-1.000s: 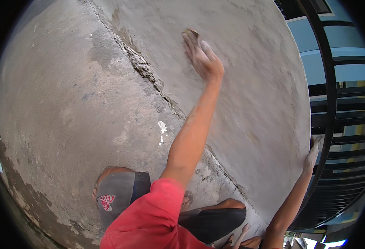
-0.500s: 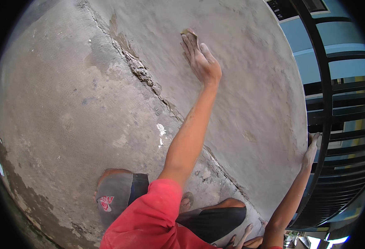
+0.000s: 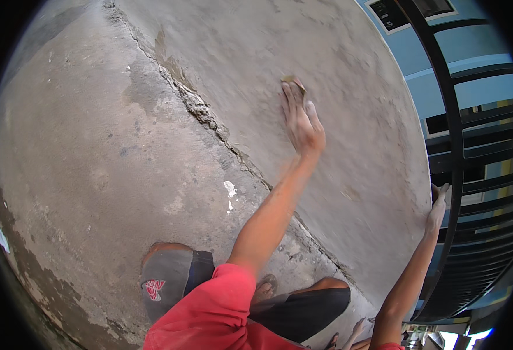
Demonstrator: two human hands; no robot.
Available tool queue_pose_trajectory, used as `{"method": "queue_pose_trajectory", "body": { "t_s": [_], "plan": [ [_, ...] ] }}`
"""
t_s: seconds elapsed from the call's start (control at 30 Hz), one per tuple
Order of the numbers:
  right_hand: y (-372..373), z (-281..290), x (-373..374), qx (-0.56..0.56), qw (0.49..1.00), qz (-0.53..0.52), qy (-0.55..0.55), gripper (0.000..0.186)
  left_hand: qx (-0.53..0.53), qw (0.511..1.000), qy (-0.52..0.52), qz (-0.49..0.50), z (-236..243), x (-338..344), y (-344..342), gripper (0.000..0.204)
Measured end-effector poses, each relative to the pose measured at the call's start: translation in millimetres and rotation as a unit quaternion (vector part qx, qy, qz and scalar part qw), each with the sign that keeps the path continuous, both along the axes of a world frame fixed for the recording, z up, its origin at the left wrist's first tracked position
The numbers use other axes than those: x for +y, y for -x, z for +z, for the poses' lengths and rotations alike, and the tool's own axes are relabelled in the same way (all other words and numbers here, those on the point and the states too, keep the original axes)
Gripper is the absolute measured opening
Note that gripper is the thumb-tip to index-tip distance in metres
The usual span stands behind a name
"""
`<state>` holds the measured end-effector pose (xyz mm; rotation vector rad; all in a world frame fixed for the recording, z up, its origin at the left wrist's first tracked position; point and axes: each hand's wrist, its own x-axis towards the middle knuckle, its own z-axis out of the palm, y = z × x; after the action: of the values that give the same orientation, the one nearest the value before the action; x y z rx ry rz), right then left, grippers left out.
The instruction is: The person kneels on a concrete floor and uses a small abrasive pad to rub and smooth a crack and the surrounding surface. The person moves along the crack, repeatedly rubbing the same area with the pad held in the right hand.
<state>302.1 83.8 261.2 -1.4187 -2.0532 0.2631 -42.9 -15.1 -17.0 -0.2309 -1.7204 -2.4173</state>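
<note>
My left hand (image 3: pixel 301 121), dusty grey, lies on the smooth grey cement surface (image 3: pixel 361 116), fingers together over a small thin tan pad (image 3: pixel 293 80), which shows past the fingertips; whether it is paper or sponge I cannot tell. My right hand (image 3: pixel 438 205) grips the far right edge of that surface, beside black railing bars, its fingertips partly hidden. A rough cracked seam (image 3: pixel 198 105) runs diagonally to the left of my left hand, dividing the smooth surface from older, stained concrete (image 3: pixel 81 169).
A black metal railing (image 3: pixel 456 146) curves down the right, with a light blue building (image 3: pixel 420 76) behind. My bent legs in grey and black shorts (image 3: pixel 303 309) rest on the concrete below. Another person's limbs (image 3: pixel 355 333) show at the lower right edge.
My left hand with the pad has moved down and a little right across the cement. My right hand remains at the edge. The view has shifted slightly, showing more blue building.
</note>
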Motion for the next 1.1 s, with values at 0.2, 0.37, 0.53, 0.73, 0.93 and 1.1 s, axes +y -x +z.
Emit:
{"method": "queue_pose_trajectory", "body": {
  "t_s": [0.2,0.37,0.53,0.73,0.93,1.1],
  "plan": [
    [-23,-1,12,0.000,1.000,0.006,-0.001,0.100,0.020,0.999,0.006,-0.026,-6,5,-26,0.061],
    [-6,0,2,-0.011,1.000,0.000,0.017,0.099,-0.038,0.998,-0.029,0.043,17,-12,66,0.062],
    [5,-2,-4,-0.024,1.000,0.000,-0.010,0.099,0.037,0.995,0.054,-0.078,-16,-5,-68,0.062],
    [-2,-1,-5,-0.014,1.000,-0.003,-0.003,0.100,0.000,1.000,-0.007,0.010,44,-14,44,0.061],
    [10,-4,-5,-0.008,1.000,-0.006,-0.009,0.101,0.084,0.988,0.091,-0.088,-9,-7,-78,0.060],
    [-11,-1,3,0.002,1.000,0.006,-0.007,0.103,-0.037,0.999,-0.029,-0.005,55,-17,52,0.061]
  ]
}}
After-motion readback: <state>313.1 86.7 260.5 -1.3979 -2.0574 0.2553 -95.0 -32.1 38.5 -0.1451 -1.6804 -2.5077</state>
